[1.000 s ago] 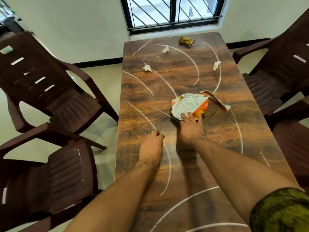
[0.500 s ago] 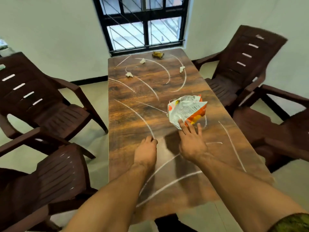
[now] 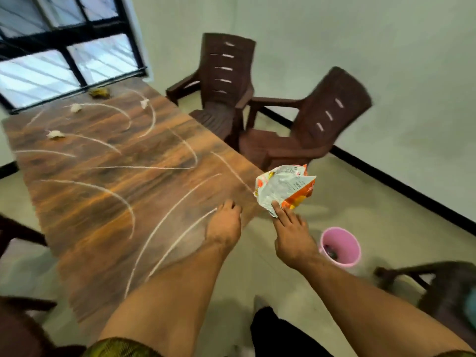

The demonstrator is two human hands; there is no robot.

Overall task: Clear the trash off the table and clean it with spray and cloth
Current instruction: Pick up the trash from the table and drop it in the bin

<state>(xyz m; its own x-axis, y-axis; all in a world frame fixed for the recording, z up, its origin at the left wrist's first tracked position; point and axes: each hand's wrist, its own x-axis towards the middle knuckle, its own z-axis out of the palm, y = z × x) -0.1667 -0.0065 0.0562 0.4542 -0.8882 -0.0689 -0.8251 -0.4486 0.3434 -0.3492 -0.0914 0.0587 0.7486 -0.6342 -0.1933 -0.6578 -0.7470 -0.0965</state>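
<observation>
Head camera, looking down past both forearms. The right hand (image 3: 293,238) has the snack wrapper (image 3: 286,188) pinched by its lower corner, fingers closed on the foil, and the wrapper hangs just off the table's near right edge, out over the floor. Below it, close by the right wrist, a pink bin (image 3: 340,247) stands on the floor with something dark at the bottom. The left hand (image 3: 224,225) rests on the table (image 3: 103,191) near that same edge, fingers curled under and nothing in them. Nothing stands between wrapper and bin.

Up the table there is more rubbish: three crumpled paper scraps, one on the left (image 3: 55,134), one further back (image 3: 76,107), one towards the right edge (image 3: 144,103), and a squashed gold can (image 3: 99,92) at the far end under the window (image 3: 64,60). Two brown plastic chairs, a far one (image 3: 224,81) and a near one (image 3: 316,124), sit side by side along the table's right flank.

The table is dark wood grain, streaked all over with long white curved lines. Pale floor (image 3: 386,202), plain light wall with a black skirting strip.

The whole picture is smeared with motion. A third chair (image 3: 438,292) is cut off at lower right, and more dark chair parts are clipped at the left edge. I can't make out what lies in the bin
</observation>
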